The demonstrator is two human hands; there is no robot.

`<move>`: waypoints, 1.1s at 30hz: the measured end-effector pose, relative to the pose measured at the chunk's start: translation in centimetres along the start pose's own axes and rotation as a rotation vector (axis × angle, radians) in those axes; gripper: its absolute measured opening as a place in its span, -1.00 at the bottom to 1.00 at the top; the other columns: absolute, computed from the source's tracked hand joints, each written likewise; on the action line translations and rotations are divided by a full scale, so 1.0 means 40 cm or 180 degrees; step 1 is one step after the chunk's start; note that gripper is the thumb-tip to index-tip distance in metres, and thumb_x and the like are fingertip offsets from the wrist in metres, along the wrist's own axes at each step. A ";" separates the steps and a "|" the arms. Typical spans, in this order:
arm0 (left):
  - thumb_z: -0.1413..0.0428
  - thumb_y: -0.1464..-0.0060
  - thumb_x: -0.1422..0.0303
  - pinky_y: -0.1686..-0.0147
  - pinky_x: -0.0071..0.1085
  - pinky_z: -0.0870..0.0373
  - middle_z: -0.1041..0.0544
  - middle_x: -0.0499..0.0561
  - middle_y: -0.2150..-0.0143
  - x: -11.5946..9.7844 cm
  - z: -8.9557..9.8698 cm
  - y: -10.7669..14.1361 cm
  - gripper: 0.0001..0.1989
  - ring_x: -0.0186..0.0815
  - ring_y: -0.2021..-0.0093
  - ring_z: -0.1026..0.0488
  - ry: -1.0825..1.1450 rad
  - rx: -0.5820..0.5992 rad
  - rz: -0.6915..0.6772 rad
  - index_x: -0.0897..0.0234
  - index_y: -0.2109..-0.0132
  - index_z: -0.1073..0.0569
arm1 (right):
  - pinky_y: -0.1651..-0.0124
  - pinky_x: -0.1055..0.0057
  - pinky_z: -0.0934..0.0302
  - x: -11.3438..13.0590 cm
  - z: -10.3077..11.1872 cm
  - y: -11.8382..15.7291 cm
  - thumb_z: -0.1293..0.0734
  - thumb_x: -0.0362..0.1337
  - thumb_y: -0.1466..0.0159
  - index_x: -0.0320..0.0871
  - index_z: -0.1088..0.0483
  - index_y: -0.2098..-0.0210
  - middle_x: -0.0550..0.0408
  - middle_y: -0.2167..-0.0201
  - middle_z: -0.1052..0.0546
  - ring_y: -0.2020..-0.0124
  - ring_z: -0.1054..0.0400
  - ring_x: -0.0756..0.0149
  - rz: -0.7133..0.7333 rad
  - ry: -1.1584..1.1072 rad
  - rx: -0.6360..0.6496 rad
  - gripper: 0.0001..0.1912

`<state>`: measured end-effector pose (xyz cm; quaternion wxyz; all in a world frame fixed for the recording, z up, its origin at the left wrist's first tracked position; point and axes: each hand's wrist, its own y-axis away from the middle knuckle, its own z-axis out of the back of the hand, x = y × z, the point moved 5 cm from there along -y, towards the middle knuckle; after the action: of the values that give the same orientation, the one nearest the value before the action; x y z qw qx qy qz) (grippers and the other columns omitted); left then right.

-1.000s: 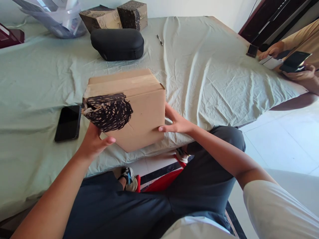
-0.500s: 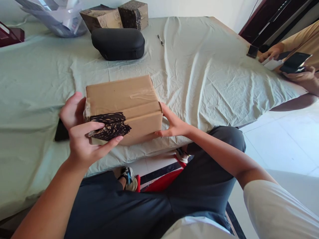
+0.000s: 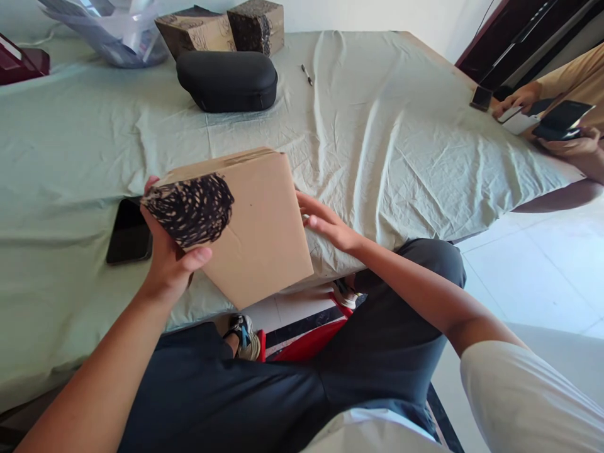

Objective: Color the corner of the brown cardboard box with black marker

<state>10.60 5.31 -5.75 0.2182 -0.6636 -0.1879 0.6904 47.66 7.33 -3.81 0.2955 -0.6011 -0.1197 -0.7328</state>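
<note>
A brown cardboard box [image 3: 264, 233] is tilted over the table's front edge, its broad face toward me. Black scribble [image 3: 193, 211] covers its upper left corner. My left hand [image 3: 167, 261] grips that corner, thumb on the face and the other fingers mostly hidden behind the box. At the box's right edge is my right hand [image 3: 333, 226], its fingers stretched out and apart. Some of its fingertips reach the side of the box or go behind it; the thumb lies just off the edge. A black phone [image 3: 129, 233] rests on the cloth beside my left hand.
On the cloth-covered table [image 3: 358, 138] stand a black zip case [image 3: 227, 82], two scribbled boxes [image 3: 257, 28], a clear plastic bin [image 3: 117, 38] and a pen [image 3: 306, 74]. At the right, another person's hands [image 3: 573, 141] hold a dark open case.
The box has turned, bringing its broad scribbled face toward me. My left hand has shifted its grip around the corner. My right hand's fingers have loosened along the right edge. More of the phone shows.
</note>
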 end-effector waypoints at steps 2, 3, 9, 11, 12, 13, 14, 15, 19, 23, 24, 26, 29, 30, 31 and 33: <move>-0.63 0.48 -0.33 -0.68 0.38 -0.15 -0.34 0.02 -0.61 0.023 0.013 0.001 0.37 0.30 -0.68 -0.23 0.0117 -0.0047 0.0123 -0.31 -0.52 -0.34 | -0.34 -0.04 -0.44 -0.017 0.038 -0.018 -0.34 0.19 -0.57 -0.05 -0.51 -0.43 -0.18 -0.36 -0.64 -0.23 -0.57 -0.02 -0.0266 0.0857 -0.0587 -0.38; -0.61 0.43 -0.33 -0.69 0.36 -0.14 -0.35 0.01 -0.61 0.028 0.016 0.001 0.33 0.26 -0.67 -0.25 0.0143 -0.0100 0.0177 -0.32 -0.52 -0.33 | -0.37 -0.07 -0.39 -0.025 0.054 -0.027 -0.37 0.10 -0.57 -0.08 -0.56 -0.33 -0.19 -0.30 -0.67 -0.23 -0.56 -0.04 -0.0422 0.1391 -0.0833 -0.48; -0.57 0.21 -0.28 -0.48 0.25 -0.50 -0.56 0.03 -0.40 -0.006 -0.021 -0.005 0.06 0.08 -0.36 -0.56 0.0305 -0.0432 0.0249 -0.24 -0.41 -0.44 | -0.38 -0.07 -0.26 -0.062 0.037 -0.093 -0.43 -0.10 -0.58 -0.20 -0.59 -0.29 -0.31 -0.30 -0.62 -0.37 -0.43 -0.26 -0.1147 0.3160 -0.0631 -0.59; -0.59 0.19 -0.19 -0.44 0.20 -0.54 -0.58 0.02 -0.35 -0.019 -0.033 -0.006 -0.02 0.05 -0.32 -0.58 0.0308 -0.0469 0.0309 -0.22 -0.36 -0.47 | -0.36 -0.03 -0.26 -0.059 0.020 -0.111 -0.34 -0.16 -0.63 -0.22 -0.59 -0.25 -0.34 -0.31 -0.60 -0.39 -0.41 -0.25 -0.1196 0.3281 -0.0569 -0.65; -0.60 0.18 -0.15 -0.43 0.18 -0.55 -0.58 0.01 -0.34 -0.023 -0.037 -0.005 -0.05 0.05 -0.32 -0.59 0.0297 -0.0489 0.0350 -0.21 -0.35 -0.48 | -0.34 0.00 -0.27 -0.056 0.013 -0.118 -0.30 -0.20 -0.64 -0.23 -0.59 -0.23 -0.34 -0.31 -0.60 -0.37 -0.42 -0.23 -0.1216 0.3294 -0.0534 -0.67; -0.60 0.18 -0.13 -0.43 0.18 -0.56 -0.58 0.01 -0.33 -0.024 -0.038 -0.005 -0.06 0.04 -0.31 -0.59 0.0289 -0.0516 0.0380 -0.21 -0.34 -0.48 | -0.30 0.04 -0.28 -0.051 0.007 -0.124 -0.27 -0.25 -0.64 -0.24 -0.57 -0.22 -0.35 -0.30 -0.61 -0.34 -0.44 -0.20 -0.1241 0.3281 -0.0496 -0.68; -0.60 0.19 -0.13 -0.42 0.18 -0.56 -0.58 0.01 -0.34 -0.023 -0.036 -0.005 -0.05 0.04 -0.29 -0.59 0.0286 -0.0550 0.0386 -0.20 -0.34 -0.48 | -0.24 0.07 -0.30 -0.046 0.002 -0.129 -0.24 -0.29 -0.63 -0.24 -0.55 -0.22 -0.35 -0.29 -0.62 -0.30 -0.48 -0.17 -0.1276 0.3240 -0.0457 -0.68; -0.60 0.21 -0.16 -0.42 0.18 -0.56 -0.57 0.01 -0.35 -0.022 -0.034 -0.005 -0.02 0.03 -0.27 -0.60 0.0289 -0.0576 0.0373 -0.21 -0.35 -0.46 | -0.17 0.10 -0.32 -0.040 0.000 -0.131 -0.21 -0.32 -0.62 -0.24 -0.52 -0.22 -0.34 -0.27 -0.64 -0.24 -0.51 -0.15 -0.1333 0.3180 -0.0429 -0.68; -0.59 0.27 -0.24 -0.44 0.23 -0.53 -0.54 0.03 -0.39 -0.006 -0.026 -0.005 0.10 0.04 -0.26 -0.59 0.0309 -0.0573 0.0325 -0.21 -0.40 -0.41 | 0.09 0.15 -0.30 -0.020 0.010 -0.127 -0.17 -0.32 -0.61 -0.16 -0.47 -0.20 -0.26 -0.15 -0.72 0.00 -0.59 -0.09 -0.1567 0.2984 -0.0363 -0.69; -0.53 0.16 -0.33 -0.46 0.29 -0.51 -0.53 0.03 -0.38 0.003 -0.025 -0.002 0.04 0.07 -0.29 -0.57 0.0275 -0.0488 0.0290 -0.22 -0.40 -0.41 | 0.19 0.17 -0.29 -0.005 0.034 -0.116 -0.22 -0.33 -0.55 -0.12 -0.54 -0.08 -0.27 -0.02 -0.76 0.13 -0.60 -0.06 -0.1693 0.3122 -0.0230 -0.73; -0.52 0.15 -0.34 -0.45 0.31 -0.50 -0.53 0.03 -0.38 0.002 -0.026 -0.003 0.03 0.09 -0.29 -0.56 0.0272 -0.0471 0.0280 -0.23 -0.41 -0.41 | 0.20 0.18 -0.29 0.000 0.041 -0.112 -0.24 -0.34 -0.54 -0.12 -0.56 -0.05 -0.27 0.00 -0.76 0.14 -0.61 -0.05 -0.1703 0.3151 -0.0180 -0.74; -0.52 0.15 -0.36 -0.45 0.35 -0.49 -0.52 0.04 -0.41 -0.001 -0.027 -0.006 0.05 0.13 -0.32 -0.55 0.0266 -0.0440 0.0248 -0.25 -0.43 -0.42 | 0.19 0.17 -0.32 0.012 0.060 -0.105 -0.30 -0.36 -0.50 -0.12 -0.61 0.04 -0.27 0.03 -0.77 0.12 -0.63 -0.07 -0.1669 0.3162 -0.0088 -0.78; -0.57 0.22 -0.33 -0.51 0.36 -0.43 -0.50 0.02 -0.45 -0.013 -0.032 -0.018 0.08 0.20 -0.44 -0.49 0.0221 -0.0333 0.0174 -0.29 -0.42 -0.45 | 0.19 0.20 -0.38 0.027 0.099 -0.091 -0.36 -0.38 -0.45 -0.12 -0.66 0.14 -0.18 0.18 -0.77 0.21 -0.63 0.02 -0.1638 0.2837 0.0020 -0.81; -0.59 0.24 -0.32 -0.53 0.36 -0.41 -0.49 0.01 -0.47 -0.018 -0.036 -0.023 0.08 0.22 -0.48 -0.46 0.0213 -0.0286 0.0150 -0.29 -0.42 -0.45 | 0.24 0.23 -0.39 0.029 0.114 -0.087 -0.36 -0.37 -0.46 -0.13 -0.67 0.10 -0.11 0.27 -0.75 0.32 -0.60 0.11 -0.1660 0.2549 0.0052 -0.81; -0.60 0.24 -0.30 -0.55 0.35 -0.39 -0.48 0.01 -0.49 -0.022 -0.039 -0.027 0.08 0.23 -0.53 -0.42 0.0216 -0.0241 0.0138 -0.29 -0.42 -0.45 | 0.32 0.27 -0.37 0.030 0.127 -0.083 -0.36 -0.35 -0.47 -0.14 -0.68 0.00 -0.03 0.36 -0.73 0.44 -0.53 0.21 -0.1668 0.2164 0.0081 -0.77; -0.60 0.21 -0.30 -0.57 0.36 -0.37 -0.44 0.01 -0.54 -0.026 -0.049 -0.032 0.09 0.25 -0.60 -0.36 0.0251 -0.0180 0.0126 -0.31 -0.44 -0.44 | 0.49 0.36 -0.30 0.036 0.148 -0.086 -0.36 -0.30 -0.51 -0.15 -0.58 -0.34 0.12 0.44 -0.69 0.62 -0.38 0.35 -0.1476 0.1237 0.0084 -0.56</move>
<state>12.63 5.74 -4.28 0.1930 -0.6998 -0.1855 0.6623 50.31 12.79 -0.35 0.1455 -0.4024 -0.2044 -0.8804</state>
